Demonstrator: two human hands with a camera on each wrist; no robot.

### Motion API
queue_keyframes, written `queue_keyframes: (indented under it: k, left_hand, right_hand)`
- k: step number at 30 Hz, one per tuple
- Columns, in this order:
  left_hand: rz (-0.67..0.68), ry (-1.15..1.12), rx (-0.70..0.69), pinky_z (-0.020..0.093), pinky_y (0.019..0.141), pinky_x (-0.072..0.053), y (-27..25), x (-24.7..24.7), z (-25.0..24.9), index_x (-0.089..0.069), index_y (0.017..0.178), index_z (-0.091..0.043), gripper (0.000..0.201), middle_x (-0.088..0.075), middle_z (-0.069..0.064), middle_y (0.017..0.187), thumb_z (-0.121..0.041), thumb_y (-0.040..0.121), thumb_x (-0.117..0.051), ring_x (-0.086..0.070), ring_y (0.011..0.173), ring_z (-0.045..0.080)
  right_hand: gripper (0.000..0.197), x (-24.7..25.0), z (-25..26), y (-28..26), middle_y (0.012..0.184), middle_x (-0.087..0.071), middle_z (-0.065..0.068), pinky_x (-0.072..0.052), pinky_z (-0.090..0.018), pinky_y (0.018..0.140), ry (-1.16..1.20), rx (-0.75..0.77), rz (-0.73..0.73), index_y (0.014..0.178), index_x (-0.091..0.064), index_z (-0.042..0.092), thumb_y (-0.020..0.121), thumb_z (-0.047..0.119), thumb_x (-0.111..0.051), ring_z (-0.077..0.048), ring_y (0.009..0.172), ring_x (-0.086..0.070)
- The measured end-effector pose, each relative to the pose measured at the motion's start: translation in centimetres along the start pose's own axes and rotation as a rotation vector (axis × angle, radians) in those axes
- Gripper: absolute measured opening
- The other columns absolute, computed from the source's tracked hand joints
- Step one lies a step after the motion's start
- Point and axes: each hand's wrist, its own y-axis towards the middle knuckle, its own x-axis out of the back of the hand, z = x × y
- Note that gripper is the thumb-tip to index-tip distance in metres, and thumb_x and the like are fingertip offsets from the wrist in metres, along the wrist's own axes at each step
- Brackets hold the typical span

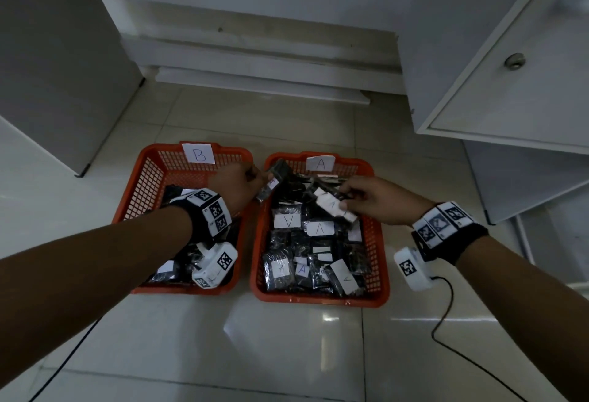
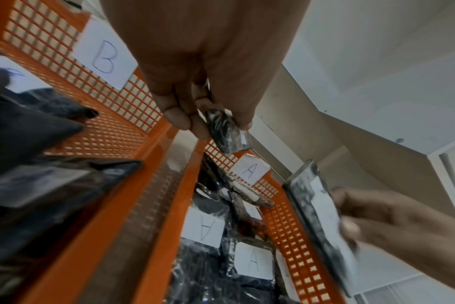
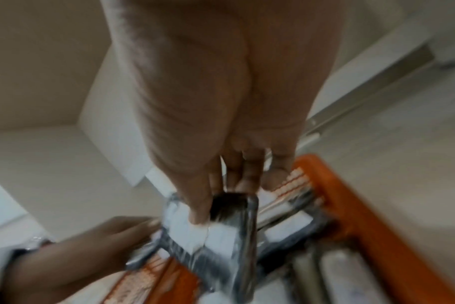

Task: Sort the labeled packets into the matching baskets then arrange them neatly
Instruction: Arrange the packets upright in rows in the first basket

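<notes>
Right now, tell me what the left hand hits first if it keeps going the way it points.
Likely the packet held by the right hand. The left hand, gripping its own packet, points right across basket A; depth between them is unclear.

A white paper tag (image 1: 198, 153) on the far wall of the left orange basket (image 1: 134, 191) bears a handwritten "B"; the tag (image 1: 320, 163) on the far wall of the right orange basket (image 1: 379, 242) bears "A". Inside the right basket, white labels on the dark packets read "A": two mid-basket (image 1: 287, 220) (image 1: 320, 228) and two nearer the front (image 1: 281, 268) (image 1: 302, 269). The wristbands (image 1: 213, 210) carry black-and-white square coded markers, not readable as text.
</notes>
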Motion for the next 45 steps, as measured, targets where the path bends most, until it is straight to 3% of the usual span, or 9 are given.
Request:
queue_keyframes:
  k: [7,13,16,19,25,30,34,41,45]
  left_hand:
    - [0.002,-0.001,-0.055,0.025,0.055,-0.037,0.6,-0.9,-1.2,-0.068,0.086,-0.012,0.042,-0.065,0.004,0.073,-0.053,0.096,-0.062,-0.063,0.069,0.018]
    - [-0.011,-0.059,-0.034,0.03,0.062,-0.044,0.1,-0.1,-0.9,-0.063,0.08,-0.019,0.034,-0.065,0.001,0.073,-0.049,0.096,-0.064,-0.062,0.069,0.016]
    - [0.115,-0.037,-0.069,0.034,0.064,-0.051,-0.4,0.7,-0.5,-0.065,0.083,-0.021,0.028,-0.068,-0.002,0.076,-0.046,0.096,-0.065,-0.066,0.072,0.016]
    - [0.395,0.14,-0.21,0.031,0.069,-0.053,-1.5,0.8,-0.6,-0.071,0.091,-0.03,0.024,-0.068,-0.013,0.089,-0.054,0.092,-0.065,-0.065,0.079,0.003]
    - [0.819,0.263,-0.366,0.036,0.086,-0.059,-2.9,-2.0,-2.6,-0.078,0.098,-0.029,0.026,-0.072,-0.014,0.099,-0.053,0.089,-0.071,-0.066,0.091,0.006]
    - [0.563,0.441,-0.353,0.048,0.095,-0.052,-0.3,-3.7,-4.8,-0.071,0.105,-0.033,0.06,-0.058,0.0,0.118,-0.081,0.079,-0.046,-0.056,0.108,0.026]
    - [0.362,0.596,-0.312,0.056,0.108,-0.038,2.4,-4.8,-8.1,-0.065,0.128,-0.026,0.053,-0.048,0.014,0.144,-0.064,0.095,-0.049,-0.043,0.128,0.043]
    - [0.447,0.737,-0.165,0.062,0.118,-0.024,4.0,-10.1,-9.0,-0.028,0.158,-0.008,0.082,-0.014,0.023,0.166,-0.058,0.098,-0.052,-0.014,0.15,0.05]
    - [0.376,0.59,-0.159,0.058,0.109,-0.037,4.4,-10.9,-8.4,-0.027,0.152,-0.013,0.086,-0.046,0.015,0.149,-0.055,0.089,-0.066,-0.036,0.14,0.043]
  right_hand:
    - [0.02,-5.5,3.5,-1.9,0.104,-0.07,0.013,-0.06,-0.036,0.087,-0.061,0.043,0.359,0.113,-0.07,0.028,0.102,0.045,-0.064,-0.004,0.093,-0.068]
    - [0.019,-6.7,4.2,-1.6,0.092,-0.068,0.012,-0.045,-0.011,0.059,0.052,-0.045,0.412,0.111,-0.066,0.023,0.103,0.04,-0.065,0.008,0.07,-0.061]
    - [0.013,-5.1,3.8,-1.2,0.095,-0.068,0.004,-0.049,-0.016,0.063,0.071,-0.052,0.322,0.107,-0.067,0.021,0.105,0.032,-0.06,0.004,0.074,-0.061]
    - [0.019,-2.9,2.3,-0.4,0.1,-0.071,-0.007,-0.051,-0.032,0.07,0.087,-0.116,0.093,0.105,-0.067,0.018,0.106,0.033,-0.056,-0.018,0.082,-0.066]
    - [0.021,0.0,-1.1,0.2,0.085,-0.067,0.002,-0.041,-0.031,0.067,0.088,-0.197,-0.167,0.088,-0.064,0.016,0.101,0.031,-0.059,-0.013,0.077,-0.06]
    - [0.025,-0.3,-3.3,0.0,0.079,-0.064,0.0,-0.04,-0.031,0.065,0.198,-0.244,-0.414,0.078,-0.056,0.02,0.102,0.026,-0.058,-0.014,0.071,-0.058]
    - [0.023,-0.8,-4.9,-0.2,0.081,-0.066,-0.008,-0.042,-0.034,0.068,0.308,-0.256,-0.51,0.08,-0.057,0.015,0.101,0.025,-0.058,-0.017,0.072,-0.059]
    - [0.021,-0.8,-6.4,-0.8,0.078,-0.065,-0.008,-0.042,-0.035,0.069,0.425,-0.232,-0.539,0.082,-0.06,0.013,0.1,0.022,-0.058,-0.015,0.071,-0.058]
    - [0.021,-0.8,-6.8,-0.9,0.074,-0.061,-0.001,-0.042,-0.035,0.069,0.48,-0.223,-0.529,0.083,-0.059,0.01,0.101,0.02,-0.058,-0.015,0.068,-0.056]
